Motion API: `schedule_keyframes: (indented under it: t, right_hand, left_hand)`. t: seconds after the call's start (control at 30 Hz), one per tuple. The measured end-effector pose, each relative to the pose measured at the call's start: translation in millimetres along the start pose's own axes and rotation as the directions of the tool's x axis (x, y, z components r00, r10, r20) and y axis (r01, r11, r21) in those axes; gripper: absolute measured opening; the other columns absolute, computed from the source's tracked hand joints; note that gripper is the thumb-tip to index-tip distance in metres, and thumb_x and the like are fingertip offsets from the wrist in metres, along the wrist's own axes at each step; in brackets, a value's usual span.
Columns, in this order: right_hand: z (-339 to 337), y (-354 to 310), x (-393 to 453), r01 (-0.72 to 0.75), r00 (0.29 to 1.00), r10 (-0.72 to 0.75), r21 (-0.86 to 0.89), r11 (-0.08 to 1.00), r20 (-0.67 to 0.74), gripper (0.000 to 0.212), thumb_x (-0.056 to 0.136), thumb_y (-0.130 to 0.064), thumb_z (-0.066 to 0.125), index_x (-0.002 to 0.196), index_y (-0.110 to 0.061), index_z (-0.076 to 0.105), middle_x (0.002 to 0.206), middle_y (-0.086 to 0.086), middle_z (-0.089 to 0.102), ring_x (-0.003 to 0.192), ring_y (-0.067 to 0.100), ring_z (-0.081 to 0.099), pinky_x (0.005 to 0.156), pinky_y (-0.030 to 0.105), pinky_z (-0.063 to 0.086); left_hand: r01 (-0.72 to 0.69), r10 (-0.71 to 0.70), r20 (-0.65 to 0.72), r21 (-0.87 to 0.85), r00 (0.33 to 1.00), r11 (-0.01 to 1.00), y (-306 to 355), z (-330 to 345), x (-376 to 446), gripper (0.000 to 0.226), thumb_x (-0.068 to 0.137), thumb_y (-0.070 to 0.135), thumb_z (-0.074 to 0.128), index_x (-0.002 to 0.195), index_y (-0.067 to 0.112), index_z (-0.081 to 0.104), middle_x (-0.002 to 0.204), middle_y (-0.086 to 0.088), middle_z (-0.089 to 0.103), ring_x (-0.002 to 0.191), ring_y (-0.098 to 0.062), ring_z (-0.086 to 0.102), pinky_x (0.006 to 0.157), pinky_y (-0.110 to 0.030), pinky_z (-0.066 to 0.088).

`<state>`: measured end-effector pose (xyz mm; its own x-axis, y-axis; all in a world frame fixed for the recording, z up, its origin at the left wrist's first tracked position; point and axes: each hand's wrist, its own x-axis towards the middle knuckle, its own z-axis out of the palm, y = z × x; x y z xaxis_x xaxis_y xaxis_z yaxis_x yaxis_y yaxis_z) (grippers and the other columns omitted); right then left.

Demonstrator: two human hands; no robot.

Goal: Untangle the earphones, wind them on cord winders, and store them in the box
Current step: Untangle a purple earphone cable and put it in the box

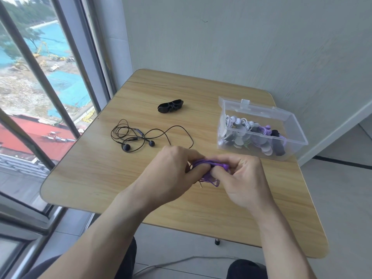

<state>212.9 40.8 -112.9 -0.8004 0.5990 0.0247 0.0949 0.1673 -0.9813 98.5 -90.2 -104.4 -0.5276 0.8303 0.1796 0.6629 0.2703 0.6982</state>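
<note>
Both hands meet over the middle of the wooden table [100, 174]. My left hand [171, 168] and my right hand [245, 178] pinch a bundle of purple earphones [209, 168] between them, just above the tabletop; a loop of purple cord and a gold plug hang below. Whether a winder sits inside the bundle is hidden by my fingers. Black earphones [141, 135] lie loosely spread out on the table beyond my left hand. A black cord winder [170, 106] rests farther back. The clear plastic box [289, 143], open, stands at the right with several wound earphones inside.
A wall runs behind and to the right of the table. A large window with metal bars [40, 77] is on the left. A white cable [181, 260] lies on the floor under the table's near edge, between my knees.
</note>
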Motion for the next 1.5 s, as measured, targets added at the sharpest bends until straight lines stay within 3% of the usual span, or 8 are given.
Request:
schedule_keyframes:
  t: [0.2, 0.4, 0.57, 0.8, 1.0, 1.13, 1.3, 1.5]
  right_hand:
    - [1.4, 7.5, -1.1, -0.058, 0.993, 0.074, 0.164, 0.985, -0.091, 0.03, 0.078, 0.016, 0.063, 0.09, -0.009, 0.075, 0.07, 0.022, 0.073, 0.057, 0.027, 0.058, 0.064, 0.038, 0.051]
    - [6.7, 11.7, 0.6, -0.049, 0.982, 0.107, 0.335, 0.941, -0.156, 0.021, 0.069, 0.007, 0.069, 0.079, -0.009, 0.078, 0.072, 0.025, 0.07, 0.057, 0.027, 0.057, 0.055, 0.03, 0.048]
    - [6.4, 8.6, 0.4, -0.081, 0.988, 0.135, 0.472, 0.878, -0.081, 0.024, 0.076, 0.017, 0.069, 0.089, -0.004, 0.073, 0.079, 0.02, 0.072, 0.067, 0.029, 0.057, 0.061, 0.031, 0.051]
    - [13.8, 1.3, -3.8, 0.18, 0.968, -0.179, -0.013, 0.984, -0.173, 0.03, 0.088, -0.001, 0.065, 0.091, -0.028, 0.077, 0.072, 0.002, 0.074, 0.061, 0.027, 0.067, 0.056, 0.036, 0.057]
    - [25.8, 5.1, -2.8, 0.103, 0.949, -0.059, 0.127, 0.987, -0.31, 0.022, 0.08, -0.013, 0.061, 0.083, -0.027, 0.078, 0.075, 0.004, 0.074, 0.068, 0.027, 0.068, 0.058, 0.035, 0.055]
    - [32.2, 4.7, -4.8, 0.2, 0.906, -0.195, -0.026, 0.979, -0.377, 0.017, 0.087, -0.027, 0.058, 0.09, -0.03, 0.075, 0.084, -0.009, 0.073, 0.075, 0.029, 0.064, 0.069, 0.048, 0.056]
    - [31.3, 2.7, -5.0, 0.258, 0.89, -0.292, -0.141, 0.956, -0.351, 0.019, 0.099, -0.034, 0.052, 0.092, -0.033, 0.069, 0.072, -0.022, 0.064, 0.065, 0.019, 0.062, 0.064, 0.03, 0.049]
    - [40.3, 3.1, -9.1, 0.25, 0.832, -0.309, -0.186, 0.95, -0.462, 0.02, 0.098, -0.026, 0.051, 0.103, -0.028, 0.071, 0.084, -0.016, 0.066, 0.071, 0.022, 0.067, 0.066, 0.039, 0.056]
  left_hand:
    - [0.074, -0.077, -0.005, -0.216, 0.997, 0.974, 3.9, -1.1, -0.3, 0.018, 0.095, 0.025, 0.063, 0.093, 0.027, 0.08, 0.068, 0.003, 0.068, 0.056, 0.0, 0.054, 0.057, -0.01, 0.038]
    - [0.192, -0.233, -0.068, -0.377, 0.97, 0.906, 10.9, 5.7, 5.8, 0.024, 0.094, 0.023, 0.064, 0.074, 0.022, 0.077, 0.052, 0.006, 0.059, 0.046, -0.002, 0.044, 0.048, -0.014, 0.033]
    - [0.271, -0.384, -0.052, -0.622, 0.922, 0.735, 13.6, 8.2, 8.8, 0.016, 0.093, 0.017, 0.066, 0.086, 0.014, 0.08, 0.06, 0.0, 0.067, 0.051, -0.005, 0.051, 0.05, -0.016, 0.039]
    - [0.283, -0.468, -0.053, -0.734, 0.882, 0.617, 13.9, 10.2, 11.5, 0.016, 0.095, 0.01, 0.063, 0.099, 0.01, 0.078, 0.069, -0.002, 0.073, 0.053, -0.003, 0.06, 0.049, -0.013, 0.044]
    - [0.288, -0.46, -0.015, -0.762, 0.888, 0.58, 14.2, 16.6, 11.9, 0.018, 0.096, 0.012, 0.061, 0.102, 0.01, 0.077, 0.07, -0.003, 0.07, 0.053, -0.005, 0.055, 0.05, -0.014, 0.042]
    - [0.289, -0.44, 0.026, -0.788, 0.898, 0.543, 13.9, 19.6, 14.3, 0.021, 0.099, 0.014, 0.057, 0.106, 0.011, 0.076, 0.081, -0.01, 0.075, 0.063, -0.012, 0.057, 0.055, -0.019, 0.042]
    - [0.26, -0.388, 0.054, -0.825, 0.92, 0.501, 8.2, 19.1, 15.5, 0.023, 0.099, 0.014, 0.056, 0.107, 0.01, 0.076, 0.103, -0.027, 0.072, 0.082, -0.027, 0.059, 0.073, -0.036, 0.041]
    - [0.254, -0.423, 0.07, -0.882, 0.903, 0.397, 9.5, 22.6, 15.5, 0.024, 0.087, 0.017, 0.063, 0.104, 0.008, 0.077, 0.101, -0.026, 0.073, 0.091, -0.034, 0.063, 0.089, -0.047, 0.044]
